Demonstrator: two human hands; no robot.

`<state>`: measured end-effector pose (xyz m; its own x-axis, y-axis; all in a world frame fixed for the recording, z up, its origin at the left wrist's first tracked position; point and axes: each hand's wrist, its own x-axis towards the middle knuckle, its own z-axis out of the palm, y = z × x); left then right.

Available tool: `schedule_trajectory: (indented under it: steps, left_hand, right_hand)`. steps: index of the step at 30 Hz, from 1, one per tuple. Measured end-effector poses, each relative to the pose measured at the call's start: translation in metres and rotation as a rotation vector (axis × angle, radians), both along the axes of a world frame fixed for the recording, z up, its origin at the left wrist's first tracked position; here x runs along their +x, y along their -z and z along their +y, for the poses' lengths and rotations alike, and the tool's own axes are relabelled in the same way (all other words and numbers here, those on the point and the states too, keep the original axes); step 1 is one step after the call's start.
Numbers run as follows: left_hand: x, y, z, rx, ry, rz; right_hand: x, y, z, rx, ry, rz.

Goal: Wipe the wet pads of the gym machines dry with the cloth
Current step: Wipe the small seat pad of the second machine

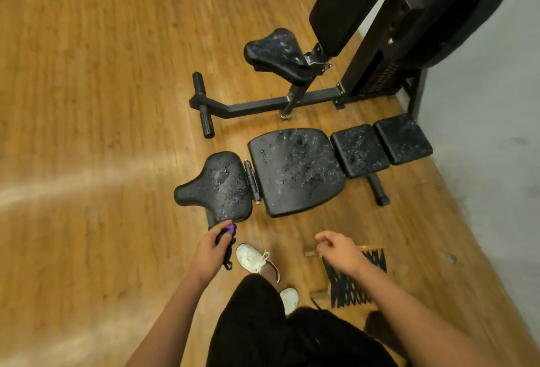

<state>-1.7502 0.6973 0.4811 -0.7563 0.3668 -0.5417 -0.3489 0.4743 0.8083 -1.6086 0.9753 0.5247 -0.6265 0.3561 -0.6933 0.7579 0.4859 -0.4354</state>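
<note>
Left hand point(211, 249): grips a small dark object with a purple end point(228, 229), held just near of the seat pad; I cannot tell whether this is the cloth.
Right hand point(339, 249): loosely curled, holding nothing.
Wet pads: the black vinyl seat pad point(222, 188), large black back pad point(295, 170) and two small square black pads point(361, 150) sit in a row low over the wooden floor point(102, 103), all beaded with water.
Far machine: its black saddle pad point(277, 50) is wet too.
Likely start: the seat pad, closest to the left hand.

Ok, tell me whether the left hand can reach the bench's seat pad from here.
Probably yes: the left hand hovers just short of the seat pad, nothing between them, though it already grips a dark purple-tipped object.
</note>
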Motion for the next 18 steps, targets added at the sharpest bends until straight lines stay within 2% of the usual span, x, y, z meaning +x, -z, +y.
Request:
schedule_trajectory:
  steps: [6, 18]
  left_hand:
    - [-0.054, 0.028, 0.027, -0.048, 0.052, 0.059]
    - [-0.080, 0.028, 0.036, -0.016, -0.073, 0.031]
  right_hand:
    - [-0.064, 0.009, 0.025, 0.008, -0.044, 0.016]
    - [-0.113, -0.008, 0.065, 0.102, -0.136, -0.013]
